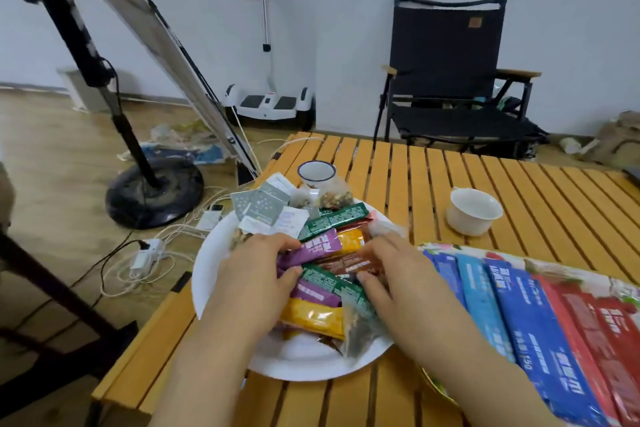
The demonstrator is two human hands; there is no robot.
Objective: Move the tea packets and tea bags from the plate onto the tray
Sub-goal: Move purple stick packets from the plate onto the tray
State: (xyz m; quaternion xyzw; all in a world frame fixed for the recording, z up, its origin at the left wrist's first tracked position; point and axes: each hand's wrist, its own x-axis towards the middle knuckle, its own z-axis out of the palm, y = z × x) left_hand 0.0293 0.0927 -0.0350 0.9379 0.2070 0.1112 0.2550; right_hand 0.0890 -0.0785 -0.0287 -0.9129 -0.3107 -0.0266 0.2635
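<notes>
A white plate point(207, 274) at the table's left edge holds a heap of tea packets: purple point(320, 248), green point(332, 220), yellow point(311, 317) and brown point(349, 263) sticks, grey sachets point(263, 204) and clear tea bags point(360, 329). My left hand point(252, 274) pinches the end of the purple packet. My right hand point(391, 270) has thumb and fingers round the brown packet. To the right, a flowered tray point(571, 274) carries rows of blue packets point(519, 305) and red packets point(595, 319).
A white cup point(472, 210) stands on the slatted wooden table point(450, 166); an enamel mug point(317, 173) sits behind the plate. A fan stand point(152, 191), cables and a power strip point(147, 253) lie on the floor left; a black folding chair point(446, 80) stands behind.
</notes>
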